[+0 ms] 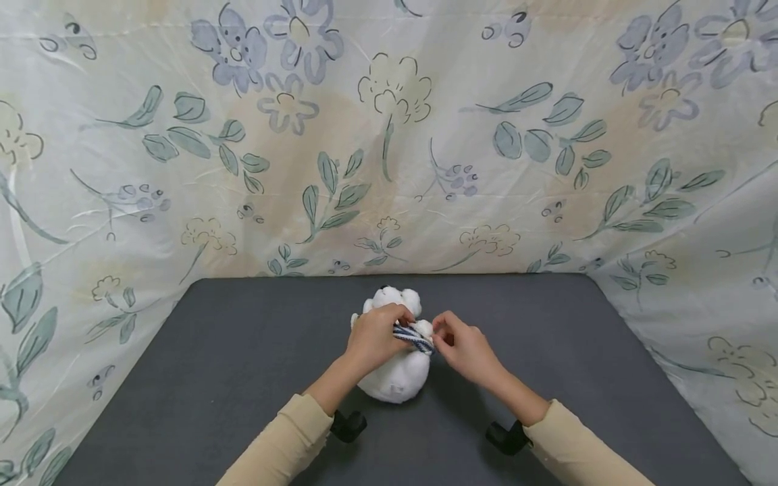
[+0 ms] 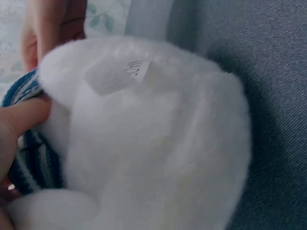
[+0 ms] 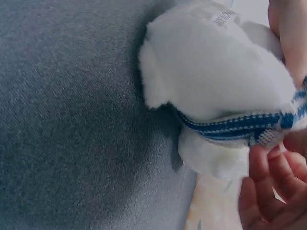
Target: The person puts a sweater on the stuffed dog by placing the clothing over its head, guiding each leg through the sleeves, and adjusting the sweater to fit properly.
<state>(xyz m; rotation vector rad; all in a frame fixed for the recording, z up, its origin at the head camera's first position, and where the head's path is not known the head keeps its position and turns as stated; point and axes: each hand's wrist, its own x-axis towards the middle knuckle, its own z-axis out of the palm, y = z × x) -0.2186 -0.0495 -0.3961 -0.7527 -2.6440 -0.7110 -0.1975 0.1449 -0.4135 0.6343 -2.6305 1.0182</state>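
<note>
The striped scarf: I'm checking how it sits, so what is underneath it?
Under the striped scarf is the white plush toy, its fluff showing on both sides in the right wrist view. The part directly beneath is covered and cannot be seen.

Plain cream long sleeves [image 1: 281,439], creased at the cuffs [image 1: 311,410], show at lower centre and lower right; blocky black fittings [image 1: 350,426] jut beside them. The hands [image 1: 375,341] are bare.
</note>
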